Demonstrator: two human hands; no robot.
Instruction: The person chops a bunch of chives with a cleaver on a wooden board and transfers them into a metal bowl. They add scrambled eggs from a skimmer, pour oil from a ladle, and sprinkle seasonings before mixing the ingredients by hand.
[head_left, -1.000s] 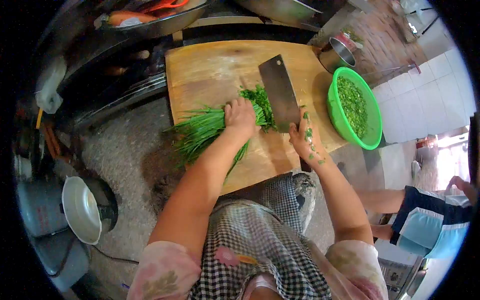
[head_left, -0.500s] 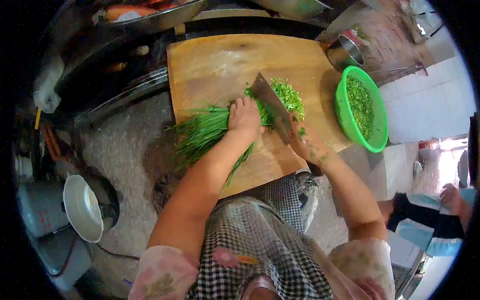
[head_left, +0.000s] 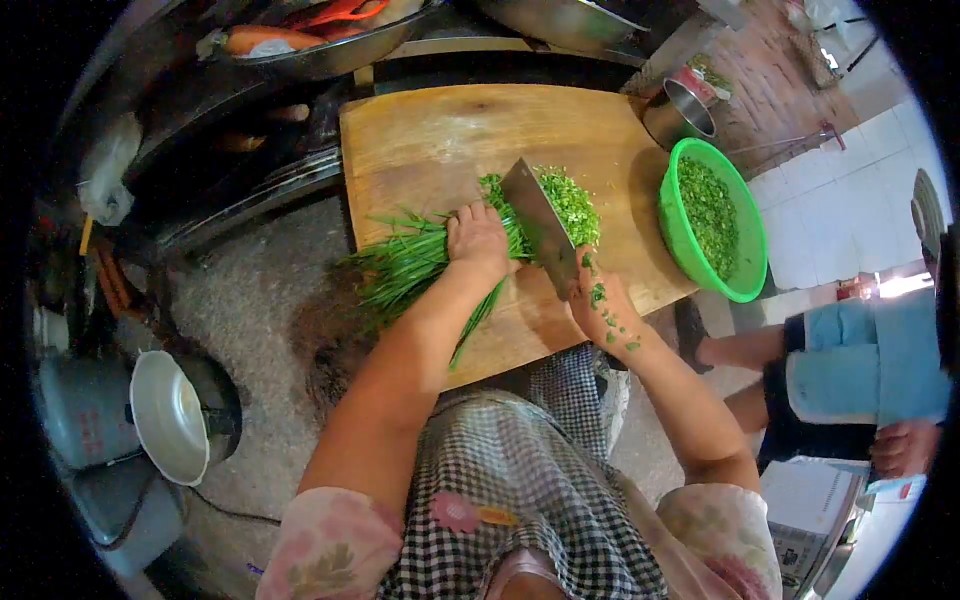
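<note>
On a wooden cutting board (head_left: 440,120) lies a bunch of long green chives (head_left: 405,262). My left hand (head_left: 478,240) presses down on the bunch with fingers curled over it. In my right hand (head_left: 603,303) is a cleaver (head_left: 541,225), its broad blade standing at the cut end of the chives. Chopped pieces (head_left: 570,205) are heaped on the blade's right side. Green bits cling to the back of my right hand and wrist. A bright green plastic basket (head_left: 672,212) full of chopped greens stands at the board's right edge.
Behind the basket is a metal pot (head_left: 680,112). Metal basins (head_left: 350,50) stand beyond the board, one holding carrots (head_left: 268,41). A pale round pan (head_left: 165,415) sits at lower left. Another person (head_left: 850,350) in light blue is at the right.
The person at the right has shifted and shows more of their legs. The cleaver and my hands stay at the cut end of the chives. The view has tilted slightly.
</note>
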